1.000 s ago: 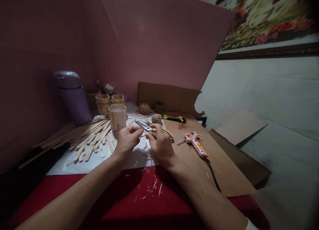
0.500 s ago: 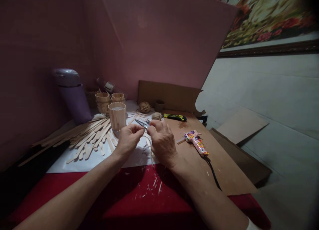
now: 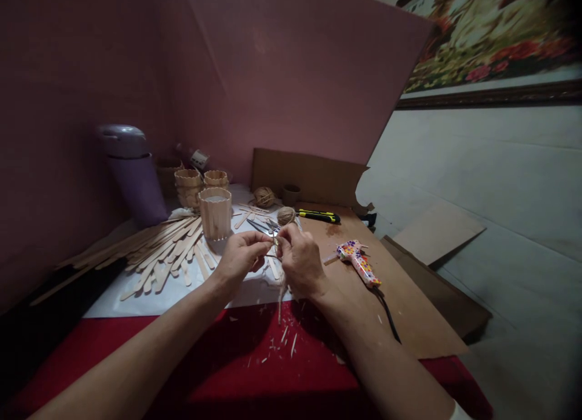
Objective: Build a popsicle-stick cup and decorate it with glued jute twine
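My left hand (image 3: 240, 257) and my right hand (image 3: 300, 263) meet fingertip to fingertip above the white paper (image 3: 173, 296). Both are closed in a pinch on a short piece of jute twine (image 3: 280, 296), whose loose end hangs down between them. Just beyond my fingers the scissors (image 3: 262, 226) lie on the paper, with nothing holding them. A small ball of twine (image 3: 286, 215) sits right behind my right hand. A cup made of wooden sticks (image 3: 214, 213) stands upright to the left of my left hand.
Loose wooden sticks (image 3: 159, 250) fan out at left beside a purple flask (image 3: 131, 174). Two more stick cups (image 3: 188, 186) and a second twine ball (image 3: 264, 196) are at the back. A yellow-black utility knife (image 3: 318, 215) and a patterned glue gun (image 3: 358, 261) lie on the cardboard sheet (image 3: 400, 311).
A second ago my right hand held the scissors; it reached forward, laid them on the paper, and came back. Both hands now pinch the twine together.
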The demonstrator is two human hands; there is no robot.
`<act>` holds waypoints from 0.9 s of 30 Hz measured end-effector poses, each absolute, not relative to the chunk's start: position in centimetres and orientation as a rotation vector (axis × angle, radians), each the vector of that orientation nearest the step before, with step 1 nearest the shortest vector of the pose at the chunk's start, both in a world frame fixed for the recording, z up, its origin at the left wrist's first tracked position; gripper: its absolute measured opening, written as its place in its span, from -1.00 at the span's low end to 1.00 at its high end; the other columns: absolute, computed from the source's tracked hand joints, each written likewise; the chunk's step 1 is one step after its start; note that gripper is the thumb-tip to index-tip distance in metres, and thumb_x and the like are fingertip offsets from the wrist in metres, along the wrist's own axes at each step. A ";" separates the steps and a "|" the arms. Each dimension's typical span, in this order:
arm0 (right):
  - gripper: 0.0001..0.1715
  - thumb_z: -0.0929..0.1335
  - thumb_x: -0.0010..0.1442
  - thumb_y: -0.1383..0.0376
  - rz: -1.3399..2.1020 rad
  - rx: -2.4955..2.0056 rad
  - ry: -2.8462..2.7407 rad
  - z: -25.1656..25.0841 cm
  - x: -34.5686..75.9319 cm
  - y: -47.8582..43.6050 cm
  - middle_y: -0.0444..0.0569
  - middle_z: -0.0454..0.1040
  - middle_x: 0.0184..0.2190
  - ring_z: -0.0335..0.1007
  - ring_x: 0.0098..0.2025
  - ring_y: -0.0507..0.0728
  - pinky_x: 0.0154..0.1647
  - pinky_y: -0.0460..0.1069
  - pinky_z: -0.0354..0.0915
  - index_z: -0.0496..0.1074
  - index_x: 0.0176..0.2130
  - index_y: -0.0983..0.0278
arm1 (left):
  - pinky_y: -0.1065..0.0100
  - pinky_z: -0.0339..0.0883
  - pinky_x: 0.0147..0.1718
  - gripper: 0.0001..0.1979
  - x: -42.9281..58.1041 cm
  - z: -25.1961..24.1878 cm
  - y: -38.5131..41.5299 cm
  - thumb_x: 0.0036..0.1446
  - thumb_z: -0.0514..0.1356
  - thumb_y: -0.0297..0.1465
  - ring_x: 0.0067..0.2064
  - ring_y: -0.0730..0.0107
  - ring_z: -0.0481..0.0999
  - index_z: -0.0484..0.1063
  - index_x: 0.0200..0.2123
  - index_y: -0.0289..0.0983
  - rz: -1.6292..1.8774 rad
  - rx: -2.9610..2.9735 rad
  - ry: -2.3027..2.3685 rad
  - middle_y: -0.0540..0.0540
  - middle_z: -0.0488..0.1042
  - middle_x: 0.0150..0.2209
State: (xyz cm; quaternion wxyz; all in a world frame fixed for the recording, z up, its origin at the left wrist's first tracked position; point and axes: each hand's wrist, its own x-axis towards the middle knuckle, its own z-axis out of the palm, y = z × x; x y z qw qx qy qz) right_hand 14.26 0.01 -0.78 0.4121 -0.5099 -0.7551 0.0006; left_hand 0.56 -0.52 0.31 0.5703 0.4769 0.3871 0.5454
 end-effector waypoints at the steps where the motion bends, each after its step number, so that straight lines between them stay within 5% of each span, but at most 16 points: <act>1: -0.88 0.26 0.20 0.40 0.011 -1.294 -1.894 -0.7 14.2 0.0 -0.05 0.45 -0.49 0.25 -0.42 0.13 -0.35 -0.02 0.07 0.33 -0.38 0.25 | 0.52 -0.09 -0.73 -0.83 0.5 0.3 -0.5 -0.26 0.32 -0.40 -0.72 0.66 0.12 0.45 -0.54 -0.37 1.284 1.118 0.904 0.11 0.25 -0.74; 19: -0.87 0.29 0.21 0.32 0.252 -1.411 -1.777 -1.1 14.4 0.6 -0.14 0.46 -0.56 0.37 -0.46 0.10 -0.40 -0.06 0.09 0.39 -0.39 0.22 | 0.52 -0.14 -0.69 -0.71 0.7 -0.1 -0.1 -0.25 0.35 -0.27 -0.69 0.68 0.06 0.35 -0.59 -0.34 1.218 1.195 0.934 0.15 0.17 -0.71; 27: -0.80 0.25 0.26 0.33 -0.010 -1.019 -1.584 -0.6 15.1 0.8 0.03 0.49 -0.31 0.41 -0.24 0.13 -0.19 0.00 0.28 0.44 -0.33 0.26 | 0.50 -0.18 -0.71 -0.76 0.5 -0.1 0.0 -0.24 0.33 -0.33 -0.71 0.69 0.02 0.33 -0.61 -0.32 1.328 1.130 0.934 0.17 0.12 -0.73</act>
